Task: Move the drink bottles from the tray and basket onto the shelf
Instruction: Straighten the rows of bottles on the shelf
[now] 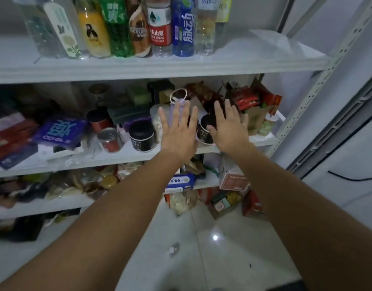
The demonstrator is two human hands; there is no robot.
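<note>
Several drink bottles stand in a row on the top white shelf (160, 66): a clear one (55, 30), an orange one (94, 32), a green one (118, 28), a brown coffee bottle (140, 32), a red-labelled water bottle (160, 32) and a blue one (184, 28). Both my arms reach forward in front of the middle shelf. My left hand (178, 131) and my right hand (229, 127) are flat, fingers spread, holding nothing. No tray or basket is in view.
The middle shelf (122, 158) is crowded with black-lidded jars (142, 136), a can (110, 140), a purple box (61, 131), a lilac bottle (178, 97) and packets. Lower shelves hold more packets and boxes. A perforated metal upright (319, 80) stands at right. The top shelf's right end is bare.
</note>
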